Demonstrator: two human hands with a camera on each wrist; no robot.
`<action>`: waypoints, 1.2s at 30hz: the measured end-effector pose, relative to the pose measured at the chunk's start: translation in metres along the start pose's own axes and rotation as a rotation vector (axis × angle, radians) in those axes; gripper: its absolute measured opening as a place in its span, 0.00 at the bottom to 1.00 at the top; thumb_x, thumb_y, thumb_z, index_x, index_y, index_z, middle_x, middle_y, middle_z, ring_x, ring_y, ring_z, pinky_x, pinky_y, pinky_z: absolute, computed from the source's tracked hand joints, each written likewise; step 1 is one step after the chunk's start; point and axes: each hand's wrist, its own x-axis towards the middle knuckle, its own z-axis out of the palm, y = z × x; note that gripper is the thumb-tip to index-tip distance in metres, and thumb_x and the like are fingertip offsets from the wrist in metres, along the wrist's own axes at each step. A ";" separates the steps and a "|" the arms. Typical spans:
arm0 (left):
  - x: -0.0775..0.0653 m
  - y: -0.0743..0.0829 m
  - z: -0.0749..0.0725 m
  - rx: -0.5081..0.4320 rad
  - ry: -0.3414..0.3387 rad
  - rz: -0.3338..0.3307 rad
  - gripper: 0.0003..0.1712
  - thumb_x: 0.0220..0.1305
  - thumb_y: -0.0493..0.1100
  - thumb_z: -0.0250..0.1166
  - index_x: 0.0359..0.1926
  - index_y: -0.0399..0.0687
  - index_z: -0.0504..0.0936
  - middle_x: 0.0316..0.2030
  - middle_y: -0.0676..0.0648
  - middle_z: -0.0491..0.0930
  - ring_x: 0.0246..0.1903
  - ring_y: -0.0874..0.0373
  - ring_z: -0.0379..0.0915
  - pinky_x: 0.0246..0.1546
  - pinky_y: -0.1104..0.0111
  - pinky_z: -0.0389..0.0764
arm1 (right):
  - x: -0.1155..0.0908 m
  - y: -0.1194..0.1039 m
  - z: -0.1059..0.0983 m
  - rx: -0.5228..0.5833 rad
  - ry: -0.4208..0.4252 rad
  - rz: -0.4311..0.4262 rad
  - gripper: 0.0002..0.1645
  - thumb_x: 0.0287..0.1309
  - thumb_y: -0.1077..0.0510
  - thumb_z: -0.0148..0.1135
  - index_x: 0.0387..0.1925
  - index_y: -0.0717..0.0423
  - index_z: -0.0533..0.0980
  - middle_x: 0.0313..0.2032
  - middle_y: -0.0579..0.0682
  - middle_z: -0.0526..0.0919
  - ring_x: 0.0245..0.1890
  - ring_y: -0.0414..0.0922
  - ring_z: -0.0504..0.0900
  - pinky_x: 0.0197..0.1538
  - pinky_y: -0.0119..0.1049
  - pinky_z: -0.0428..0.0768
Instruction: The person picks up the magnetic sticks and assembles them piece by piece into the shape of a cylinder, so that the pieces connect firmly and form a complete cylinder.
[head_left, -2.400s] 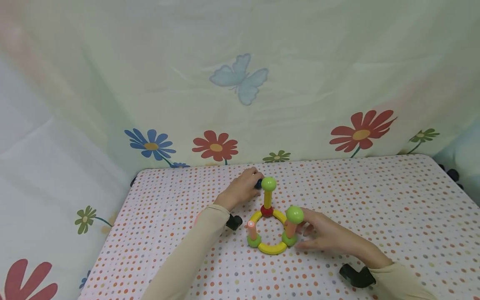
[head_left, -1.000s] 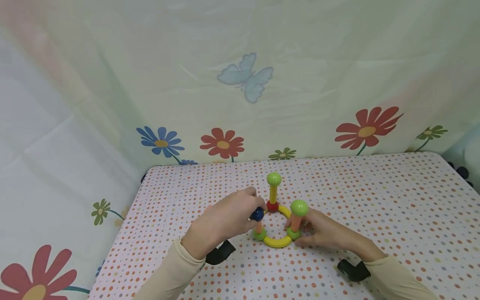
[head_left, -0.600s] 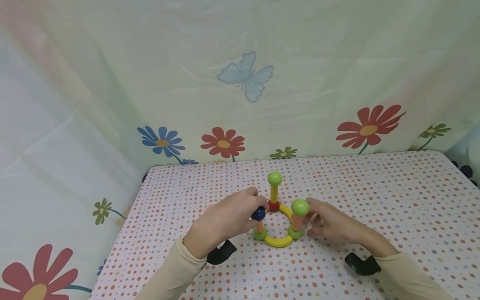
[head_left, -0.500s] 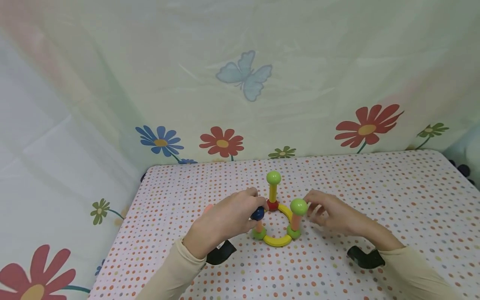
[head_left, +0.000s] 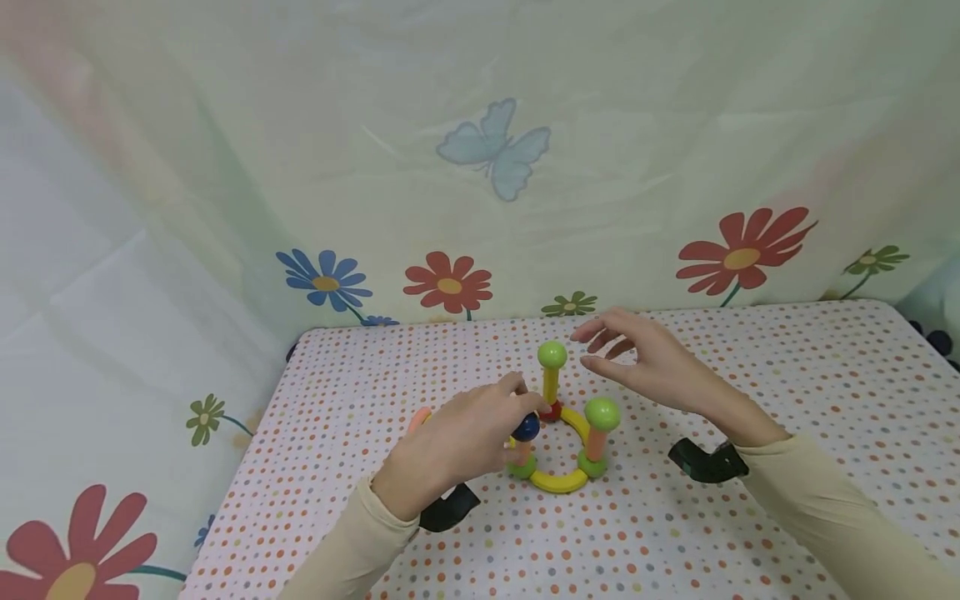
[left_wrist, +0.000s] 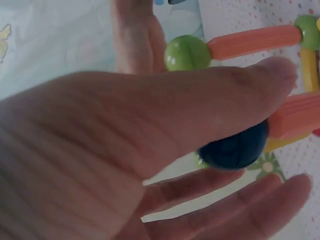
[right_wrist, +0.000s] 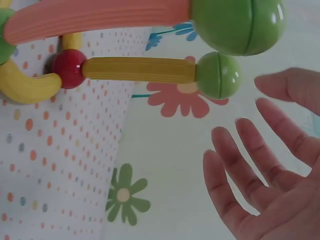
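Observation:
A magnetic building toy stands on the table, its base a ring of yellow curved rods point(head_left: 558, 482) joined by green balls and a red ball point(right_wrist: 70, 68). From the red ball rises a yellow rod point(right_wrist: 140, 69) topped by a green ball point(head_left: 552, 354). An orange rod point(head_left: 596, 444) on the right also carries a green ball point(head_left: 602, 413). At the left, a dark blue ball point(head_left: 527, 427) caps another orange rod point(left_wrist: 295, 116). My left hand point(head_left: 468, 433) is around this blue ball, thumb across it, other fingers loosely spread apart. My right hand point(head_left: 648, 358) hovers empty beside the yellow post's top, fingers apart.
A pinkish-orange piece point(head_left: 419, 418) shows partly behind the left hand. The dotted tablecloth point(head_left: 750, 375) covers the table, which meets a flower-printed curtain point(head_left: 360, 167) at the back. Black wrist mounts point(head_left: 707, 461) stick out below each wrist.
The left hand brought the blue ball from the back to the left orange rod's top, then loosened its fingers. The right hand left the right-hand post and rose toward the back.

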 end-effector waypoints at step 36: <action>-0.003 -0.087 0.107 -0.234 0.352 -0.325 0.08 0.68 0.33 0.71 0.32 0.32 0.84 0.28 0.46 0.78 0.26 0.60 0.70 0.32 0.68 0.77 | 0.031 0.007 0.016 0.085 -0.166 -0.017 0.25 0.56 0.70 0.76 0.56 0.63 0.82 0.51 0.54 0.84 0.48 0.53 0.85 0.51 0.47 0.86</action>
